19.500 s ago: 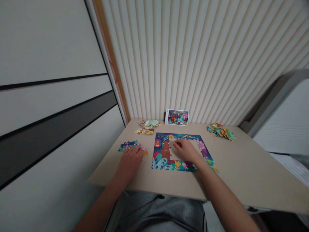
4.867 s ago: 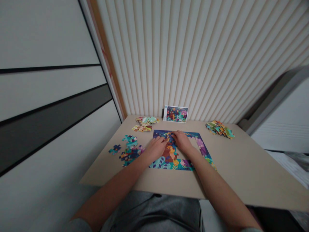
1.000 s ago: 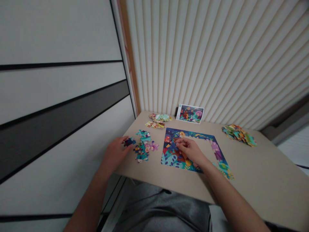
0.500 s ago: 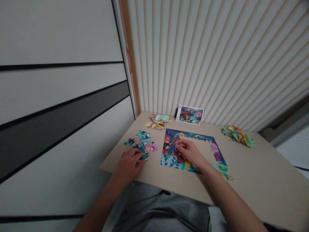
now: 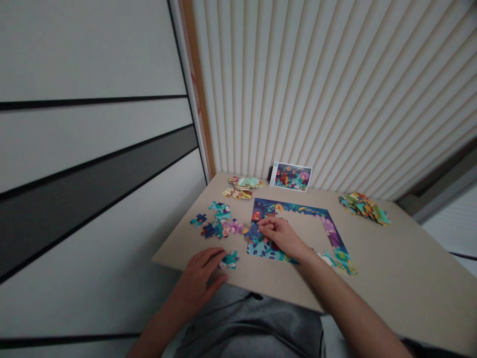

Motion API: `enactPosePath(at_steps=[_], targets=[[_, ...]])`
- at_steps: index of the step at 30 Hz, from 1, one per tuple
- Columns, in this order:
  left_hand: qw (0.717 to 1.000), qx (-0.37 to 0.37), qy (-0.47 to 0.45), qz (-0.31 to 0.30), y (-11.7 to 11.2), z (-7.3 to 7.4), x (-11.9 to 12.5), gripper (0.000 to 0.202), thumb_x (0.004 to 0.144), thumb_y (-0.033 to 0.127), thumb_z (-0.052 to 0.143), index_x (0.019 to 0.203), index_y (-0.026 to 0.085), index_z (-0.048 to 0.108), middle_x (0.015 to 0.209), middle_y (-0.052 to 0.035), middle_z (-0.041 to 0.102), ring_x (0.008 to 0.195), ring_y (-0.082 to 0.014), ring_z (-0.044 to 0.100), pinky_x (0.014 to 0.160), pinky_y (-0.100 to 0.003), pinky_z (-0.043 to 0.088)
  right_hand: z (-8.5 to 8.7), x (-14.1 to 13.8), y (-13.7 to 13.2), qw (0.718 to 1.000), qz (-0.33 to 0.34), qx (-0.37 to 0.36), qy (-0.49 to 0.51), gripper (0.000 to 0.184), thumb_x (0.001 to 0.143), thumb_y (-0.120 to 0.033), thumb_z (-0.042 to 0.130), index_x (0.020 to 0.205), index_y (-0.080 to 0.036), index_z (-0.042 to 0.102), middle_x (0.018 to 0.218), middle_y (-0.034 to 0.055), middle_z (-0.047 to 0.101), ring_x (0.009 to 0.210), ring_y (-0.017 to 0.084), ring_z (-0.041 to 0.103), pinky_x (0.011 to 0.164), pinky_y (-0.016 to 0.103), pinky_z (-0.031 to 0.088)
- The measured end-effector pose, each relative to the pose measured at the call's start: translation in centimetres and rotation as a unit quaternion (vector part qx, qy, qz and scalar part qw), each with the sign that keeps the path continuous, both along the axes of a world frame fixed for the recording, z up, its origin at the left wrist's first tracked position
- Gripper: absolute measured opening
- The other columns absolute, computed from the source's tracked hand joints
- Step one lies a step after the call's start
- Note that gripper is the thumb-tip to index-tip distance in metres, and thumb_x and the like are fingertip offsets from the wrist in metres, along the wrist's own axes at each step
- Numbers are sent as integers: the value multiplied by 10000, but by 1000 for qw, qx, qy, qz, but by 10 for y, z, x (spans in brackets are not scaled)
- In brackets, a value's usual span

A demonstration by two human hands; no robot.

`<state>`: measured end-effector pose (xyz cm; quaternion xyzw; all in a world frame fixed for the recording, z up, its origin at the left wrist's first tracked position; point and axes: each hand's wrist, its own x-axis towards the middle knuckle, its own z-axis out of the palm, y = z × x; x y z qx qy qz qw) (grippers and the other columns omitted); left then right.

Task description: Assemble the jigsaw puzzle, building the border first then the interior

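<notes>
My right hand (image 5: 280, 234) pinches a dark blue puzzle piece (image 5: 252, 232) above the left side of the partly assembled jigsaw puzzle (image 5: 302, 205). That puzzle shows a colourful undersea picture, with the bare tabletop visible inside its frame. Closer to the front edge, my left hand (image 5: 204, 268) has its fingers stretched and its thumb apart, fingertips at a teal puzzle piece (image 5: 231, 260) lying on the table. Loose blue, teal and pink pieces (image 5: 220, 227) are spread between the left hand and the far pile. The right hand and forearm cover part of the puzzle's lower middle.
A picture card (image 5: 290, 177) of the same scene leans upright at the back. One pile of pieces (image 5: 244, 183) lies at the back left and another pile (image 5: 364, 208) at the right. A pleated blind (image 5: 298, 89) borders the table (image 5: 402, 278) behind, with a white panelled surface (image 5: 93, 223) at left.
My left hand has come off the loose cluster and moved toward the front edge, with a teal piece now at its fingertips. My right hand has shifted slightly left with the blue piece.
</notes>
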<state>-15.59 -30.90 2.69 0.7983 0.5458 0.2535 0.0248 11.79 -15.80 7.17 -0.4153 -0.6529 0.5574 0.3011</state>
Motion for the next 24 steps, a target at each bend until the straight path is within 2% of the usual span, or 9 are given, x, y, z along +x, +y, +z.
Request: enactPosePath(at_steps=[4, 8, 12, 18, 24], targets=[[1000, -7, -17, 16, 0, -5, -3, 507, 933, 439, 660, 1400, 268, 565, 1362, -85, 623, 1252, -270, 576, 1081, -453, 490, -2, -9, -5, 1000, 14, 24, -2, 379, 798, -485, 714, 980, -154, 693, 592, -39, 602, 477, 96, 517, 455, 204, 327], [999, -9, -37, 19, 0, -3, 0, 470, 921, 440, 681, 1355, 280, 596, 1295, -74, 651, 1209, -262, 591, 1059, -447, 496, -4, -12, -6, 1000, 20, 23, 0, 373, 815, -466, 702, 1000, -142, 698, 599, -36, 603, 484, 96, 519, 471, 210, 326], [999, -16, -49, 8, 1, 1, 4, 426, 917, 414, 691, 1316, 277, 628, 1227, -76, 666, 1158, -256, 605, 1025, -434, 509, -8, -17, -5, 999, 39, 22, 11, 381, 839, -453, 686, 1051, -137, 697, 602, -38, 605, 499, 95, 517, 482, 209, 323], [999, -36, -30, -15, 1, 7, 9, 243, 942, 328, 661, 1180, 296, 697, 1106, -55, 667, 1125, -246, 592, 1012, -442, 488, -19, -21, -8, 997, 42, 55, -21, 337, 863, -438, 666, 1043, -157, 709, 641, -34, 607, 527, 96, 530, 505, 211, 347], [1000, -25, -4, -15, 3, 19, 16, 174, 933, 323, 664, 1095, 279, 712, 1049, -49, 656, 1031, -234, 603, 955, -427, 498, -15, -14, -6, 997, 22, 74, -19, 370, 864, -474, 657, 1040, -152, 705, 611, -37, 588, 514, 103, 498, 499, 220, 344]])
